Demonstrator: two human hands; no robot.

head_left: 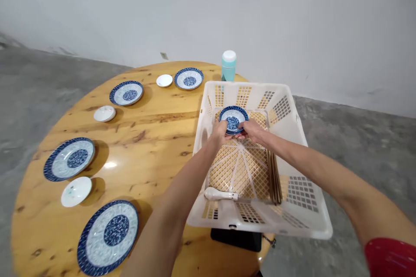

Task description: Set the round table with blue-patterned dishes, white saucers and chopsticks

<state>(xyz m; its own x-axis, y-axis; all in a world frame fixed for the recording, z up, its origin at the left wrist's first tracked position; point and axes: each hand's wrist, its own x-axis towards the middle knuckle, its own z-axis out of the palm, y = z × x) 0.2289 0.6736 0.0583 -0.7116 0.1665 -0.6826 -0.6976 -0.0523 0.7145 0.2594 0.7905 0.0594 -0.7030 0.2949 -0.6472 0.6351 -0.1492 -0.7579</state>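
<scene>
A small stack of blue-and-white saucers [233, 117] is held over the far half of a white plastic basket [312, 220]. My left hand [220, 130] grips the stack's near left edge, and my right hand [249, 130] grips its near right edge, thumbs on top and fingers underneath. Below them on the basket's mesh floor, a white spoon [221, 194] lies near the front wall. A bundle of brown chopsticks [274, 177] rests along the right side.
Around the left of the wooden table [152, 156] are several blue-rimmed plates [112, 236] and white bowls [76, 191]. A turquoise bottle [229, 67] stands behind the basket. Under the basket's front edge lies a black flat object [235, 239]. A wall rises behind the table.
</scene>
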